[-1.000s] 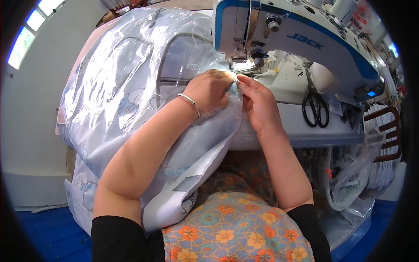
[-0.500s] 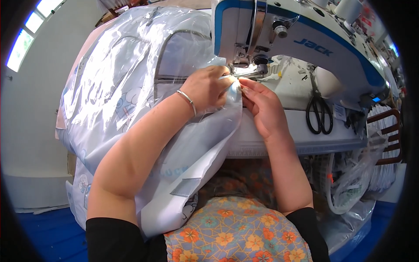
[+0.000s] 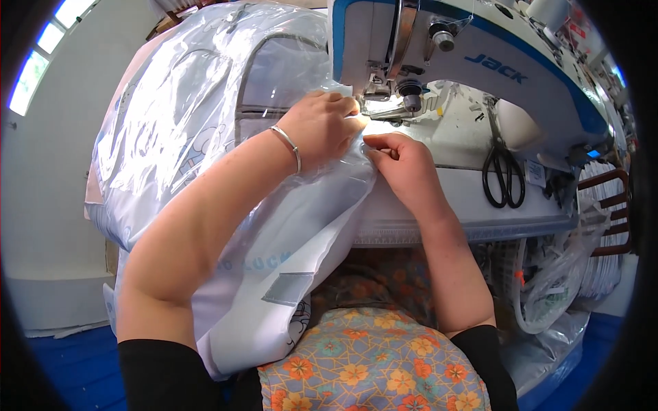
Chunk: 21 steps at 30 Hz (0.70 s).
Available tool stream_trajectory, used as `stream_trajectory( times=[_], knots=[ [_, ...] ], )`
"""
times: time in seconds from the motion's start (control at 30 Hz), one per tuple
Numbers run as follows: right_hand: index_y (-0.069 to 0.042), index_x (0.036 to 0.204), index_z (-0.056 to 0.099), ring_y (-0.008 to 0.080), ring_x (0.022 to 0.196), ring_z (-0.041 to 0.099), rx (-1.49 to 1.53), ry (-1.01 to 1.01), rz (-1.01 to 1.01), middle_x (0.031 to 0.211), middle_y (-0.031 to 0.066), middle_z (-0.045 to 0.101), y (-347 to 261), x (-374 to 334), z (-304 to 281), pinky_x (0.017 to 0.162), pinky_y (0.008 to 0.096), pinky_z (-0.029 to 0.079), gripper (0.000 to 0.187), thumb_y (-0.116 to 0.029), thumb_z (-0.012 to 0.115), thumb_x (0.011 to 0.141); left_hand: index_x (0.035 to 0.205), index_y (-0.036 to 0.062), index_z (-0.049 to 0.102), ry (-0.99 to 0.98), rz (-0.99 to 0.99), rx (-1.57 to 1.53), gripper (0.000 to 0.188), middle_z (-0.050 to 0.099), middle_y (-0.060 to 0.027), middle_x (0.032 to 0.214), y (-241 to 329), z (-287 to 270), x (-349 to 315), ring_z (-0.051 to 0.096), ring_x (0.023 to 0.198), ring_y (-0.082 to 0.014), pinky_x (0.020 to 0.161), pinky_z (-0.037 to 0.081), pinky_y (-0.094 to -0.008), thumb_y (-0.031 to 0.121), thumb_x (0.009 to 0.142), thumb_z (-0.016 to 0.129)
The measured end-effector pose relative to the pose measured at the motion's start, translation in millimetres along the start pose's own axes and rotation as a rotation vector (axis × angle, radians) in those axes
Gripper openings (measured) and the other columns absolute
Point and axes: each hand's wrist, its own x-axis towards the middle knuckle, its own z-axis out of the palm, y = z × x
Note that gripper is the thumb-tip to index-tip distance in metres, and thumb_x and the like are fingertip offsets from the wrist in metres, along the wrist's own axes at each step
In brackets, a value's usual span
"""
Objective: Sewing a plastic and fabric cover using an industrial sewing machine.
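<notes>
Under the head of a white and blue sewing machine point(image 3: 439, 51) runs the edge of a large pale fabric piece point(image 3: 301, 219). Clear glossy plastic point(image 3: 157, 116) and grey-bound panels point(image 3: 277, 75) belong to the same bundle, spread to the left. My left hand point(image 3: 321, 127), a silver bangle on its wrist, has its fingers curled on the fabric edge just left of the presser foot point(image 3: 387, 109); its fingertips are partly hidden. Slightly nearer to me, my right hand point(image 3: 403, 161) pinches the edge between thumb and fingers. The fabric's loose part hangs toward my lap.
Black-handled scissors point(image 3: 504, 175) lie on the machine table point(image 3: 439, 192), right of my right hand. Thread cones point(image 3: 548, 14) stand atop the machine. Below the table's right end hang clear plastic bags point(image 3: 558, 281), near a brown rack point(image 3: 610, 212). A white wall point(image 3: 65, 185) rises at left.
My left hand has shifted slightly left and up with the fabric. My right hand has slid back toward me along the edge, so the two hands are farther apart.
</notes>
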Motion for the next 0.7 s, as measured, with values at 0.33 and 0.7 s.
stream_trajectory(
  times=[0.33,0.7],
  knots=[
    [0.001,0.111,0.071,0.0149,0.086,0.066,-0.045,0.089,-0.109,0.098,0.0124,0.073,4,6,7,0.078,0.0278,0.052,0.023,-0.005,0.066,0.09,0.104,0.0145,0.07,-0.068,-0.083,-0.138,0.02,0.065,-0.009,0.112,-3,-6,-3,0.062,0.104,-0.0263,0.091,0.05,-0.0399,0.016,0.085,0.063],
    [0.001,0.111,0.069,0.0253,0.083,0.068,-0.223,-0.014,-0.176,0.098,0.0142,0.068,-6,-15,-3,0.078,0.034,0.054,0.023,0.0,0.06,0.089,0.106,0.0161,0.071,-0.082,-0.101,-0.231,0.024,0.064,-0.0104,0.114,1,-12,-10,0.058,0.112,-0.0292,0.1,0.044,-0.0443,0.02,0.083,0.065]
  ],
)
